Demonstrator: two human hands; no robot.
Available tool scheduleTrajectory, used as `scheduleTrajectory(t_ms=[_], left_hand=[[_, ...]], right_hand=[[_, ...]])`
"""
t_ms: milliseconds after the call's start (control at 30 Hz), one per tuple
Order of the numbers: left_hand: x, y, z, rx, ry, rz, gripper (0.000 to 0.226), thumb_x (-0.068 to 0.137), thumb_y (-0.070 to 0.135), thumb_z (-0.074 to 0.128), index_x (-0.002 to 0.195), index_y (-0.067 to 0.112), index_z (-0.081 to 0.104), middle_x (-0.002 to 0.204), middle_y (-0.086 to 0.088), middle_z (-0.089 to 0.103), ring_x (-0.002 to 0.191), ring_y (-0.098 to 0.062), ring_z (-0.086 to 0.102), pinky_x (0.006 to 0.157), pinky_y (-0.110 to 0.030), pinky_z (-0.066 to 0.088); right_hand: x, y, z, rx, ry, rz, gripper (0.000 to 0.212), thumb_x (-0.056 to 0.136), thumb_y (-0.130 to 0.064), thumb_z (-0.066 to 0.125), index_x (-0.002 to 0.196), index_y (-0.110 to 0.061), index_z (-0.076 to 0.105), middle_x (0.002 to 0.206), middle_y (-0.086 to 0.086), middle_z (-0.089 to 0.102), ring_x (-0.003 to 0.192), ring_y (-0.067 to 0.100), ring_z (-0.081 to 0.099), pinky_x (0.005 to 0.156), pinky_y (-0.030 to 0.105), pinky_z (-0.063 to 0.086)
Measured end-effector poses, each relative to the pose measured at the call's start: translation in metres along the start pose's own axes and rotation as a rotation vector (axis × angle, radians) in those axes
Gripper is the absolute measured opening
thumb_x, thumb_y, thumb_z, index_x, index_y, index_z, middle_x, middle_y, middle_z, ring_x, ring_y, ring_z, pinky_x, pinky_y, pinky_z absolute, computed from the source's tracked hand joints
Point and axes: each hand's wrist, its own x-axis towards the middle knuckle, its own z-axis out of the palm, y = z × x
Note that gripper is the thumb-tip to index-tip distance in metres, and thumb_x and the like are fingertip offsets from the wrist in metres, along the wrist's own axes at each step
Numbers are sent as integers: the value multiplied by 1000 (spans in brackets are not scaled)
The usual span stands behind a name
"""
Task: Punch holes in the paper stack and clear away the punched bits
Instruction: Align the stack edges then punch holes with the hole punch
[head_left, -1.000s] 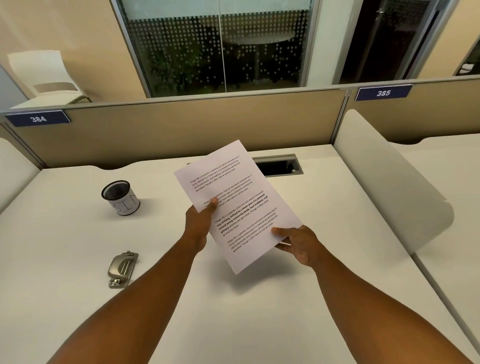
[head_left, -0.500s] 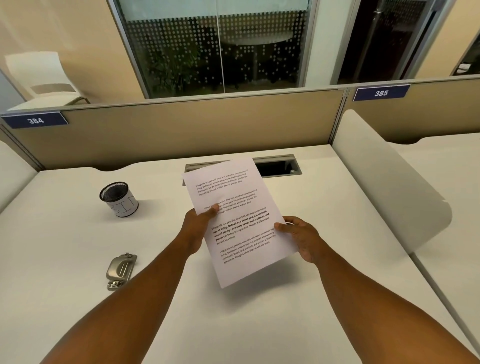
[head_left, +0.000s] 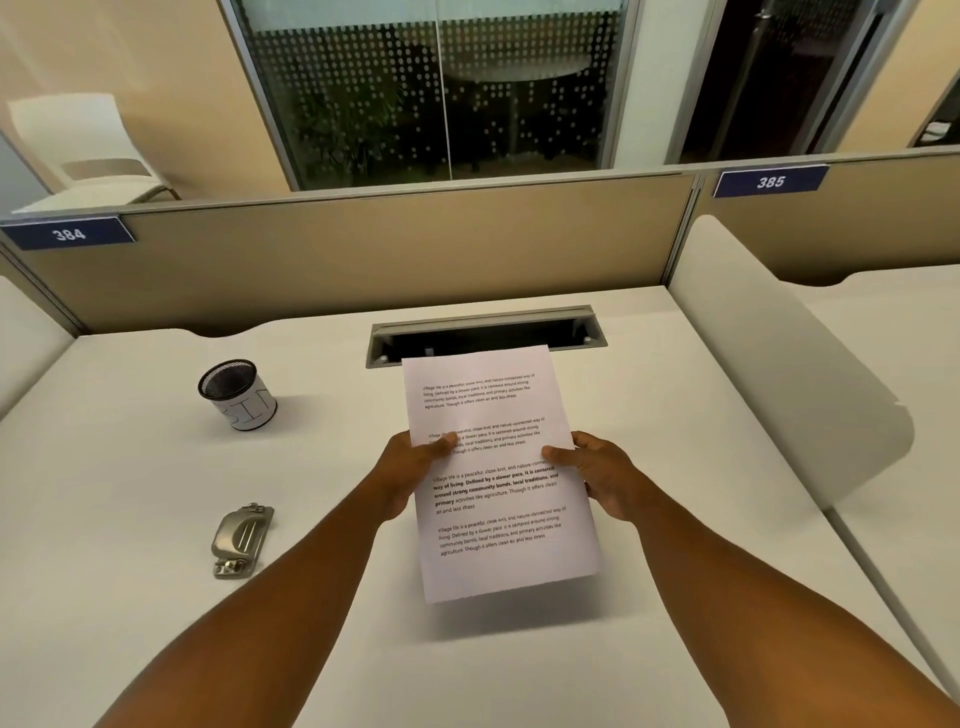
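A white paper stack (head_left: 496, 545) printed with paragraphs of text hangs above the middle of the white desk (head_left: 130, 623), nearly square to me. My left hand (head_left: 410, 462) grips its left edge, thumb on top. My right hand (head_left: 597, 470) grips the right edge, thumb laid across the print. A silver metal hole punch (head_left: 241, 540) lies on the desk to the left, apart from both hands. A small mesh cup (head_left: 236, 395) with a white label stands at the back left.
An open cable slot (head_left: 488, 335) is cut into the desk just behind the paper. A tan partition (head_left: 363, 254) closes the back. A white curved divider (head_left: 769, 374) bounds the right side.
The paper stack has turned from a slant to nearly straight and dropped closer to the desk. My right hand slid from the bottom corner up to the right edge.
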Motion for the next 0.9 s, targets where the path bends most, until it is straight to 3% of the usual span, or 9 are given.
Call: scheduleTrajectory(t_ms=[100, 267, 367, 467, 633, 733, 900], left_hand=[[1, -2, 1, 17, 34, -20, 33, 85, 22, 75, 115, 9, 68, 107, -13, 75, 94, -34, 73, 83, -50, 59], [4, -9, -4, 2, 136, -29, 26, 85, 19, 76, 108, 9, 70, 100, -7, 76, 80, -20, 75, 61, -29, 59], [6, -13, -15, -44, 251, -46, 13, 87, 15, 74, 100, 14, 71, 94, -1, 75, 73, -12, 73, 59, -21, 56], [9, -21, -34, -31, 425, -49, 14, 86, 14, 73, 100, 16, 74, 90, 0, 73, 75, -13, 70, 68, -23, 53], [5, -33, -72, 112, 737, -57, 21, 83, 22, 69, 103, 22, 76, 99, 1, 72, 90, -19, 64, 85, -33, 55], [-2, -41, -96, 236, 847, -58, 22, 84, 25, 62, 102, 24, 74, 102, -1, 74, 96, -28, 67, 87, -41, 57], [-17, -58, -139, 655, 1042, -142, 24, 87, 37, 61, 109, 29, 67, 115, -1, 68, 110, -33, 58, 90, -42, 42]], right_hand=[[4, 2, 1, -81, 22, -3, 36, 81, -15, 75, 116, -14, 65, 111, 5, 72, 101, 27, 69, 93, 44, 54], [11, 7, 0, -140, 81, -26, 29, 84, -12, 71, 112, -16, 66, 110, 3, 71, 92, 20, 70, 72, 29, 56], [17, 11, -2, -167, 116, -31, 27, 85, -12, 71, 111, -16, 65, 109, 3, 71, 94, 23, 69, 85, 37, 56], [22, 14, -3, -185, 145, -28, 30, 85, -12, 70, 115, -13, 65, 109, 4, 70, 98, 26, 68, 93, 42, 54], [27, 19, 2, -218, 180, -16, 28, 86, -11, 67, 114, -14, 65, 105, 2, 70, 94, 24, 67, 90, 41, 55], [29, 22, 7, -254, 194, 7, 25, 86, -11, 65, 111, -15, 64, 107, 5, 69, 97, 28, 66, 91, 45, 55], [29, 27, 18, -289, 193, 24, 24, 86, -10, 61, 108, -17, 64, 103, 3, 69, 94, 26, 66, 85, 40, 56]])
